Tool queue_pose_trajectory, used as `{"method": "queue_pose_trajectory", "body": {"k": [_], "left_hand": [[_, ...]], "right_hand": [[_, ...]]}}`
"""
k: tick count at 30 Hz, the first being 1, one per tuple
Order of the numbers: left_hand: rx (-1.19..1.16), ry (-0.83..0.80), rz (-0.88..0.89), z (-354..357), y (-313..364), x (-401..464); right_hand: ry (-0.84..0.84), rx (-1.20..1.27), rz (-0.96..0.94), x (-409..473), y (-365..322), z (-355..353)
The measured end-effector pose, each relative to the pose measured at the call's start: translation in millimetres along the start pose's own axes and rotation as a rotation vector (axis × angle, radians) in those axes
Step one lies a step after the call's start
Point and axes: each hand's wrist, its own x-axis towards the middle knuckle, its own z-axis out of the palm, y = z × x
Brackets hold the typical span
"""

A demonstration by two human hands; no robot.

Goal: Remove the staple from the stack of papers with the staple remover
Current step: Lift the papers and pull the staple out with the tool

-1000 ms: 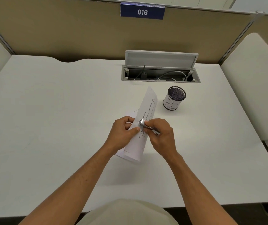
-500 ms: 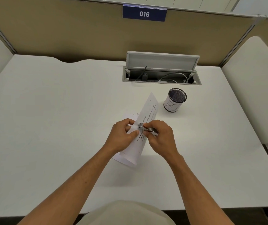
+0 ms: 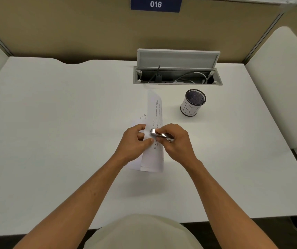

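Left hand: our left hand (image 3: pixel 134 141) is closed on the stack of papers (image 3: pixel 154 133), thumb pressed on the printed top sheet and fingers curled behind the left edge.
Right hand: our right hand (image 3: pixel 175 141) is closed around the staple remover (image 3: pixel 159 134), fingers folded over its handle, only the metal front end showing.
Staple remover: a shiny metal tool lying roughly level, its tip pointing left and touching the top sheet just above our left thumb.
Stack of papers: we hold it lifted off the white desk (image 3: pixel 54 132), mid-desk and right in front of us; the top sheet stands folded or curled up, its far end reaching away from us, and a lower sheet shows at the left and near edges.
Staple: too small for us to make out; we cannot tell whether the tip has caught it.
Pen cup: a mesh cup (image 3: pixel 192 103) with a white label stands upright to the far right of the papers, apart from them.
Cable tray: a grey box (image 3: pixel 178 76) set into the far side of the desk, lid raised, cables inside.
Sign: a blue plate (image 3: pixel 155 4) reading 016 on the far partition.
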Motion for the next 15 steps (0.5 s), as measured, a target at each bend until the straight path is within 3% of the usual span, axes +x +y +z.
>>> {"method": "queue_pose_trajectory", "body": {"k": [6, 9, 15], "left_hand": [[-0.098, -0.078, -0.010, -9.2, 4.7, 1.9], [-0.180, -0.042, -0.075, -9.3, 10.9, 2.9], [-0.132, -0.010, -0.112, -8.3, 10.6, 8.3]], "right_hand": [[0.015, 0.072, -0.003, -1.1, 0.4, 0.7], [0.005, 0.080, -0.007, -0.2, -0.2, 1.5], [-0.030, 0.093, 0.000, -0.1, -2.9, 1.3]]}}
